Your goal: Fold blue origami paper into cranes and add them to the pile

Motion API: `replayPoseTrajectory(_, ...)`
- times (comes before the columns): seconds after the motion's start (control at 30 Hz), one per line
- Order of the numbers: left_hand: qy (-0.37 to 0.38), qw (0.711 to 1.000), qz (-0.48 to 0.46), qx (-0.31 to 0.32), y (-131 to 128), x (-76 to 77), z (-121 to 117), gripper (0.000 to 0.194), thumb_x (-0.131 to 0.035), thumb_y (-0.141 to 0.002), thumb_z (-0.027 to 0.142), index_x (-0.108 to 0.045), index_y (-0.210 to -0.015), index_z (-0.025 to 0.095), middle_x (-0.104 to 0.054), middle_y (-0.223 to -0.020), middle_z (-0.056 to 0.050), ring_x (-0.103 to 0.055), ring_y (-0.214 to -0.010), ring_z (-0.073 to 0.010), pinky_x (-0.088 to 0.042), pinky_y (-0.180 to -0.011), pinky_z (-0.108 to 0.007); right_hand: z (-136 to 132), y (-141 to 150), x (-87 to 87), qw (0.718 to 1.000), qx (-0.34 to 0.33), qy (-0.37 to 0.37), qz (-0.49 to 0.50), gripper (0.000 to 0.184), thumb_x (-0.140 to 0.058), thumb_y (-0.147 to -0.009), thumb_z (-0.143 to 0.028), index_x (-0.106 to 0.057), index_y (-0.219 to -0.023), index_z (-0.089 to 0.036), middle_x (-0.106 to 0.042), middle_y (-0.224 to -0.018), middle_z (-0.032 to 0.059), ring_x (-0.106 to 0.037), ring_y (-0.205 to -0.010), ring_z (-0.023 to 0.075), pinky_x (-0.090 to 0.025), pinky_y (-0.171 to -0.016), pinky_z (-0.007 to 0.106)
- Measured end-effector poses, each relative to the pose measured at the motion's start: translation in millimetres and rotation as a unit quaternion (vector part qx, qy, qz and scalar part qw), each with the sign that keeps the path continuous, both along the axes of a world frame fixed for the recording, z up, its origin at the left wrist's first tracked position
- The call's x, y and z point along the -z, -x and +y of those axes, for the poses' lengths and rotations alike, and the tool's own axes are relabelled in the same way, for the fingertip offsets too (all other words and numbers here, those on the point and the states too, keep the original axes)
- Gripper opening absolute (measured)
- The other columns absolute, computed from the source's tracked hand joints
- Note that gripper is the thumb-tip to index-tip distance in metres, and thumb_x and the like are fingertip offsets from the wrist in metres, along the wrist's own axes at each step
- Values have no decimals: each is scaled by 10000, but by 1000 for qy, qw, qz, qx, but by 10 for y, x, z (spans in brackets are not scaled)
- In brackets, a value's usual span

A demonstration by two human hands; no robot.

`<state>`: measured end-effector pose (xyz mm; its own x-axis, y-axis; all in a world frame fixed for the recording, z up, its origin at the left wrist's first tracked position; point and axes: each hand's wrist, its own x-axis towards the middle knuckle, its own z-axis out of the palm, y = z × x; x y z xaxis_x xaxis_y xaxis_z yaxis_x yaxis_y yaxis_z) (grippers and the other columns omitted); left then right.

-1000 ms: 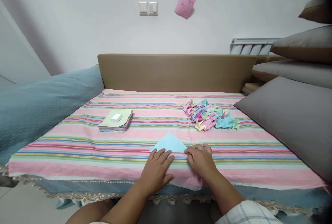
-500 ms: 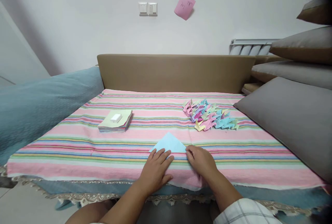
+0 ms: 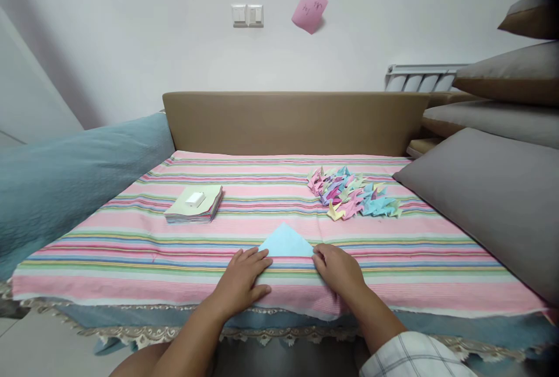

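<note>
A light blue sheet of paper (image 3: 287, 242), folded into a triangle, lies on the striped cloth with its point facing away from me. My left hand (image 3: 244, 275) rests flat over the triangle's left corner, fingers stretched out and a little apart. At the right corner, my right hand (image 3: 338, 266) has its thumb and forefinger closed on the paper's tip; the other fingers are curled in.
A stack of square paper (image 3: 194, 205) with a small white block (image 3: 195, 198) on top lies left. Several folded paper cranes (image 3: 349, 193) sit at right. Grey cushions (image 3: 489, 202) line the right side, a blue armrest (image 3: 87, 161) the left. The striped cloth (image 3: 131, 249) covers the seat.
My left hand has slid left along the triangle's folded edge to its left corner, uncovering more of the edge. My right hand stays at the right corner.
</note>
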<state>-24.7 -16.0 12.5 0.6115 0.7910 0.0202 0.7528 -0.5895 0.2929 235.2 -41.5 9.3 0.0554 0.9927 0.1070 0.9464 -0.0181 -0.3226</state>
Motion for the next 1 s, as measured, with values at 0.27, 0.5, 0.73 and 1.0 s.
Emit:
replayPoseTrajectory(0.27, -36, 998, -38, -22, 164, -143, 62, 401, -613, -742, 359, -593, -1138, 300, -594, -1230, -24, -515, -1105, -247, -376, -948, -405, -9, 3, -33, 1000, 1, 12, 9, 179, -451, -851, -279, -617, -901, -237, -669, -888, 12, -579, -808, 161, -267, -586, 250)
replayPoseTrajectory(0.5, -74, 990, -71, -101, 108, -123, 112, 175, -511, -821, 339, -660, -837, 248, -686, -827, -13, -589, -833, -197, -413, -756, -314, 9, -19, 27, 1000, -14, 1, 26, 172, -478, -835, -272, -612, -931, -223, -650, -911, 19, -563, -854, 166, -299, -626, 248)
replayPoseTrajectory(0.73, -139, 972, -99, -162, -64, 77, 142, 304, -545, -804, 354, -597, -1086, 253, -646, -964, -35, -561, -903, -216, -395, -812, -353, 18, 6, 32, 998, -4, 2, 63, 297, -506, -816, -297, -554, -1103, -232, -615, -943, 30, -534, -884, 180, -340, -650, 248)
replayPoseTrajectory(1.0, -129, 970, -112, -175, -83, 108, 152, 209, -575, -778, 298, -631, -975, 257, -653, -933, -20, -567, -895, -216, -379, -840, -381, 34, -6, 41, 997, -2, -10, 77, 350, -509, -808, -288, -563, -1142, -197, -558, -1147, 82, -467, -1072, 218, -362, -868, 291)
